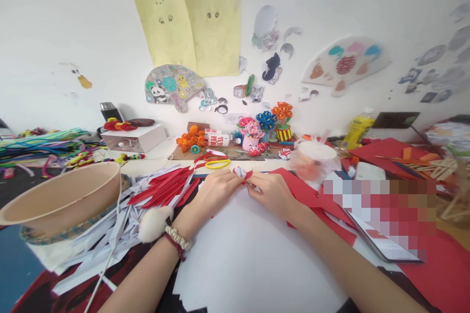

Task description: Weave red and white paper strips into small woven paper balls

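My left hand (223,187) and my right hand (270,190) meet above a large white sheet (257,259). Between their fingertips they pinch a small red and white folded paper piece (241,172). Part of the piece is hidden behind the fingers. Just beyond my left hand lie yellow-handled scissors or a yellow loop (218,163); I cannot tell which. Red paper strips (165,187) and white paper strips (106,234) are heaped left of my left hand. Red paper sheets (301,190) lie right of my right hand.
A beige basin (62,200) stands at the left, with a white cable (116,220) running past it. A tablet-like device (385,239), partly blurred out, leans at the right. Behind stand a lidded plastic cup (316,156), a yellow bottle (358,129) and craft flowers (266,122).
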A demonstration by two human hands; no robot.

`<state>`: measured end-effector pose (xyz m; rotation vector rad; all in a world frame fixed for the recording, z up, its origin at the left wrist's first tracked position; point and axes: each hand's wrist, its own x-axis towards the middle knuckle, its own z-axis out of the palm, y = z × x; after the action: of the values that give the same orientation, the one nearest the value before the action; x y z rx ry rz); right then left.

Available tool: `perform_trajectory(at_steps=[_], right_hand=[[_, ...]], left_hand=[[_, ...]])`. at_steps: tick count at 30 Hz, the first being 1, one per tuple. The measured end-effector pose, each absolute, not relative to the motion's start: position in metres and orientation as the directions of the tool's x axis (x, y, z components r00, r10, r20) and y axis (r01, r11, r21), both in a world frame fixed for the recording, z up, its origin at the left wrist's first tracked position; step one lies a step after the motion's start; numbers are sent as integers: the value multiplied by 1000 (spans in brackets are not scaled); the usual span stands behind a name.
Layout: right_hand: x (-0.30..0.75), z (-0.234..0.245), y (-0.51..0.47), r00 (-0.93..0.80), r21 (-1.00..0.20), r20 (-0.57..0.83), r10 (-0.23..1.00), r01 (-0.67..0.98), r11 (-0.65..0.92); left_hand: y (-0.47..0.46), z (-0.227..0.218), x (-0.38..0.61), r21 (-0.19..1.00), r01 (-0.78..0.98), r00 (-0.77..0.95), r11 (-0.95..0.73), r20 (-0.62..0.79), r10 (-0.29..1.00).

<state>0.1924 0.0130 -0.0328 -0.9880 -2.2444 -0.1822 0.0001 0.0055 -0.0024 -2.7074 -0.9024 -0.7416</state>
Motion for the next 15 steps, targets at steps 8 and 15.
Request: perform_trajectory(at_steps=[8, 15], right_hand=[[193, -31, 12, -487, -121, 633, 602, 706, 698], [193, -34, 14, -479, -109, 652, 588, 708, 698]], left_hand=[[6, -4, 1, -49, 620, 680, -783, 530, 506], [7, -6, 1, 6, 613, 659, -790, 547, 516]])
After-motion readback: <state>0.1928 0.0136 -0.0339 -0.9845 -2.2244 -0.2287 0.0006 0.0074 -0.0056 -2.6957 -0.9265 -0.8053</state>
